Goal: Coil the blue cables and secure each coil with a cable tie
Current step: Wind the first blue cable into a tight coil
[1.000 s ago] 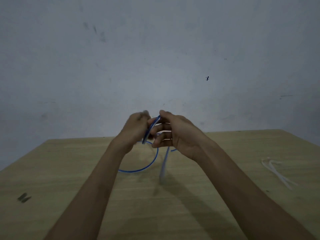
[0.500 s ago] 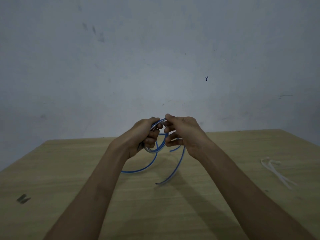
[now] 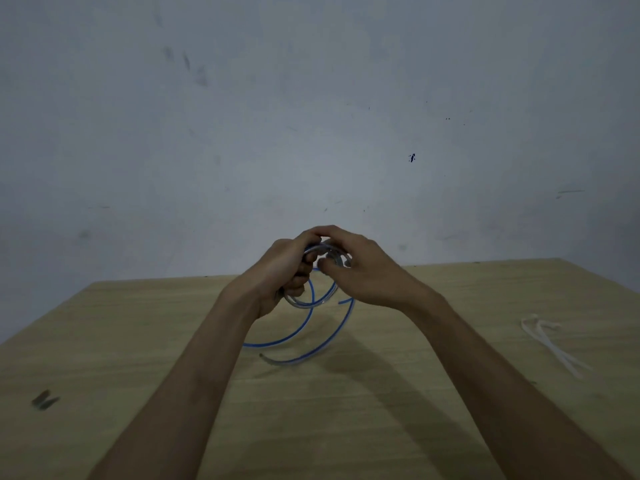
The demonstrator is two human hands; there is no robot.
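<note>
A thin blue cable (image 3: 302,327) is partly wound into small loops held up above the wooden table (image 3: 346,427). My left hand (image 3: 282,271) is closed around the left side of the loops. My right hand (image 3: 360,268) pinches the top of the loops from the right, fingers curled over the cable. Two loose lengths of cable curve down from the hands toward the table, and one free end (image 3: 263,356) hangs low near the tabletop. White cable ties (image 3: 550,341) lie on the table at the right, apart from both hands.
A small dark object (image 3: 44,399) lies near the table's left edge. A grey, scuffed wall (image 3: 311,133) rises right behind the table's far edge.
The straight hanging length has been drawn up into more small loops between the hands. The right hand has moved over the top of the coil, and the free end has swung left.
</note>
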